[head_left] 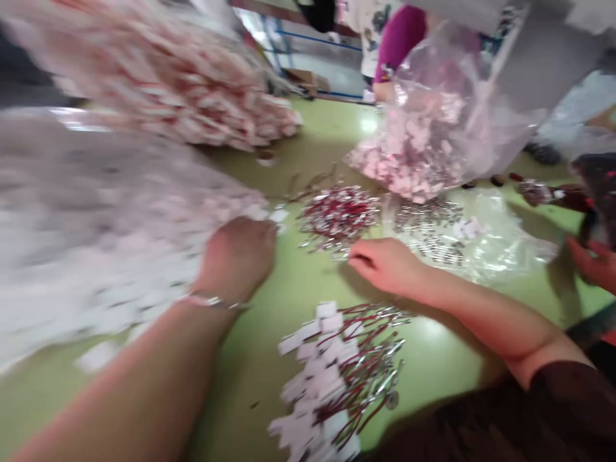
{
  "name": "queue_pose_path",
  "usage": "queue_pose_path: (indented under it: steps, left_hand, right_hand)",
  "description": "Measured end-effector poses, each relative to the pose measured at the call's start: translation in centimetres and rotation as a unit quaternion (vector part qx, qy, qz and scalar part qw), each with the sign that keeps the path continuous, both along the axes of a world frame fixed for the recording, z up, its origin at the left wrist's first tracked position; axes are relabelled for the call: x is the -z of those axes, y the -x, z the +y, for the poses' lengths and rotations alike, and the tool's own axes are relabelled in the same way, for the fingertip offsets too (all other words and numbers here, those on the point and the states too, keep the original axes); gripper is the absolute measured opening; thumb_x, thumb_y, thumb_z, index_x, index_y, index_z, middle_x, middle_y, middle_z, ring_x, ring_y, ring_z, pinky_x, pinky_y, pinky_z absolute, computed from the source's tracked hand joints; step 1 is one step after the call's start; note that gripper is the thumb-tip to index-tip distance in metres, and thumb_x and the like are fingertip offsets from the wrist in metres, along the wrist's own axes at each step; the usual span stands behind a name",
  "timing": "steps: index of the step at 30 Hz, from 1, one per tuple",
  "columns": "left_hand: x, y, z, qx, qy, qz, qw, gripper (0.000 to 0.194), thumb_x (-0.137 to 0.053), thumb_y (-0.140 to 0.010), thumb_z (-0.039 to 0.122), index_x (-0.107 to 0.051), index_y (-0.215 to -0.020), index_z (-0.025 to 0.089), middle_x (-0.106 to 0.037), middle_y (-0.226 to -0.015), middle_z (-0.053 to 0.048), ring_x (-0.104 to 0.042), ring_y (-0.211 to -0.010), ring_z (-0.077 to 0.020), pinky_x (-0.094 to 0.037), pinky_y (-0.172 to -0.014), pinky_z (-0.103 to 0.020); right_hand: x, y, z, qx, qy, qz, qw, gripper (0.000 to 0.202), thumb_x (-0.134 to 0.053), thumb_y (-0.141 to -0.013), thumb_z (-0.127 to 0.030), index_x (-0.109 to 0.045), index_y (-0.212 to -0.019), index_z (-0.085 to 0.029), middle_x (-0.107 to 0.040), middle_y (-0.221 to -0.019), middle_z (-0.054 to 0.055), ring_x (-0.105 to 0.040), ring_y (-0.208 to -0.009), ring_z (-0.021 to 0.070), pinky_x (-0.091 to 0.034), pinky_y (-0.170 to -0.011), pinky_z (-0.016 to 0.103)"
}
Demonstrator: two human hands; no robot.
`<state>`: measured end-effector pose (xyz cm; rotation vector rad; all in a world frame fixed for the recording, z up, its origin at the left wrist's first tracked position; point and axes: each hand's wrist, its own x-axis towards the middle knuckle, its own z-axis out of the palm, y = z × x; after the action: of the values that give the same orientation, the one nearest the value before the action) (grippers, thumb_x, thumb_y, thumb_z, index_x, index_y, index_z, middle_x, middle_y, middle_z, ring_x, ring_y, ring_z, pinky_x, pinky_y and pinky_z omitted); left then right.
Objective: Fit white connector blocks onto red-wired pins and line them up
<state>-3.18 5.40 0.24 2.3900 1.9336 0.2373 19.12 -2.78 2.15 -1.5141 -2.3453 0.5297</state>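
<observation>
My left hand [243,253], with a bracelet at the wrist, is closed beside the heap of white pieces. At its fingertips is a small white piece [279,215], blurred, which it appears to pinch. My right hand [382,263] is closed in a pinch at the near edge of a pile of short red wires with silver ends [339,215]. What lies between its fingertips is too small to make out. Nearer to me, between my forearms, lie many white pieces with red wires attached [322,378], their silver ends pointing right.
A clear plastic bag with white pieces [106,256] covers the left. Behind it rises a red-and-white bundle [192,83]. Another bag of small pieces [414,147] stands at the back; a plastic sheet with metal bits [433,231] lies right. A co-worker's hand [594,260] is at the right edge.
</observation>
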Motion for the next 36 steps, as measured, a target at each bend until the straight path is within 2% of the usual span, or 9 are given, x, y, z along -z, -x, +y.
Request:
queue_pose_path:
  steps: [4,7,10,14,19,22,26,29,36]
  left_hand:
    - [1.1,1.1,0.8,-0.066,-0.019,-0.058,0.996,0.034,-0.035,-0.086,0.025,-0.067,-0.085,0.017,-0.07,-0.09,-0.011,-0.061,-0.086,-0.0229,-0.043,-0.071,-0.029]
    - [1.7,1.6,1.5,-0.09,-0.031,-0.123,0.988,0.035,-0.038,-0.088,0.029,-0.069,-0.081,0.015,-0.07,-0.083,-0.011,-0.062,-0.08,-0.0219,-0.042,-0.068,-0.028]
    - [2.2,0.7,1.6,-0.058,-0.033,-0.108,0.992,0.033,-0.045,-0.087,0.036,-0.07,-0.081,0.014,-0.068,-0.085,-0.014,-0.061,-0.08,-0.0241,-0.043,-0.07,-0.031]
    - [2.9,-0.5,1.1,-0.016,-0.046,-0.081,0.996,0.026,-0.053,-0.084,0.027,-0.069,-0.098,0.012,-0.064,-0.101,-0.017,-0.06,-0.094,-0.0289,-0.045,-0.081,-0.037]
    - [3.6,0.2,0.5,0.043,-0.03,-0.208,0.977,0.021,-0.057,-0.078,0.017,-0.07,-0.094,0.015,-0.066,-0.099,-0.011,-0.059,-0.097,-0.0236,-0.045,-0.091,-0.036]
    - [3.3,0.1,-0.2,0.02,-0.012,-0.359,0.933,0.016,-0.06,-0.076,0.02,-0.07,-0.087,0.015,-0.067,-0.09,-0.006,-0.061,-0.084,-0.0178,-0.05,-0.082,-0.031]
    - [2.0,-1.7,-2.1,0.018,0.085,-0.571,0.817,0.033,-0.066,-0.074,0.026,-0.065,-0.105,0.014,-0.066,-0.082,-0.004,-0.058,-0.065,-0.0109,-0.049,-0.059,-0.024]
    - [1.1,-3.2,-3.7,0.071,0.18,-0.638,0.746,0.033,-0.072,-0.07,0.026,-0.066,-0.1,0.014,-0.068,-0.089,-0.005,-0.06,-0.071,-0.0109,-0.05,-0.065,-0.024]
    - [1.0,-3.9,-4.9,0.146,0.221,-0.672,0.691,0.033,-0.074,-0.069,0.02,-0.063,-0.099,0.016,-0.069,-0.094,-0.006,-0.063,-0.091,-0.0157,-0.051,-0.085,-0.031]
  right_hand:
    - [1.0,-1.0,0.3,0.036,-0.02,0.037,0.998,0.015,-0.049,-0.088,-0.025,-0.063,-0.081,-0.021,-0.069,-0.079,0.003,-0.057,-0.066,0.0145,-0.037,-0.061,0.029]
    - [1.6,-1.4,1.0,0.044,-0.024,0.059,0.997,0.016,-0.049,-0.088,-0.029,-0.063,-0.084,-0.022,-0.068,-0.075,0.002,-0.056,-0.061,0.0143,-0.038,-0.059,0.029]
    - [1.5,-1.2,0.9,0.036,-0.029,0.052,0.998,0.017,-0.048,-0.088,-0.029,-0.063,-0.084,-0.022,-0.068,-0.074,0.002,-0.056,-0.06,0.0142,-0.039,-0.058,0.029]
    - [1.5,-0.9,0.6,0.037,-0.031,0.04,0.998,0.017,-0.048,-0.088,-0.028,-0.063,-0.083,-0.023,-0.069,-0.077,0.002,-0.057,-0.063,0.0146,-0.041,-0.06,0.03]
    - [1.7,-1.6,0.8,0.063,-0.024,0.067,0.995,0.015,-0.051,-0.085,-0.028,-0.064,-0.081,-0.023,-0.07,-0.078,0.002,-0.059,-0.067,0.015,-0.042,-0.062,0.03]
    - [1.7,-1.9,0.8,0.066,-0.054,0.047,0.995,0.015,-0.051,-0.085,-0.027,-0.064,-0.08,-0.023,-0.069,-0.079,0.002,-0.059,-0.068,0.0154,-0.042,-0.063,0.03]
    - [1.5,-1.9,0.6,0.061,-0.105,0.033,0.992,0.016,-0.05,-0.086,-0.025,-0.063,-0.079,-0.021,-0.068,-0.078,0.002,-0.058,-0.069,0.0157,-0.04,-0.063,0.03]
    - [1.4,-1.8,0.5,0.046,-0.114,0.068,0.99,0.016,-0.05,-0.087,-0.026,-0.064,-0.08,-0.021,-0.067,-0.076,0.002,-0.058,-0.069,0.0148,-0.041,-0.064,0.029]
    - [1.2,-1.7,0.4,-0.004,-0.092,0.151,0.984,0.015,-0.052,-0.088,-0.025,-0.066,-0.083,-0.021,-0.068,-0.076,0.0,-0.059,-0.068,0.0121,-0.042,-0.065,0.026]
